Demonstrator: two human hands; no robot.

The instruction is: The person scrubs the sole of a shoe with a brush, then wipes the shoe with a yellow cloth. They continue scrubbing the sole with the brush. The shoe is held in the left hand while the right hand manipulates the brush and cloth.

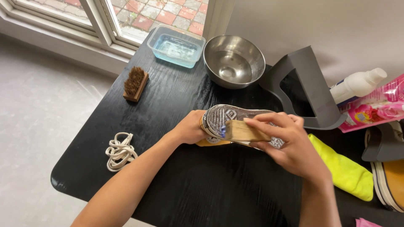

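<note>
Right hand (pixel 290 145) grips wooden brush (pixel 246 131) against upturned sole of shoe (pixel 235 120), left hand (pixel 191 128) clasps shoe's toe end over black counter (pixel 189 185) (coiled laces (pixel 120 151) left), steel bowl (pixel 233 61) and water tub (pixel 176 45) beyond.

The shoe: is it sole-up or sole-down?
Sole-up. The shoe's patterned grey tread faces the camera, with the left hand gripping its toe and the right hand pressing a brush on it.

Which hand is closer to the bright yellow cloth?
Right. The right hand, pressing a wooden brush on the shoe sole, sits beside the yellow cloth. The left hand holds the shoe's far end.
</note>
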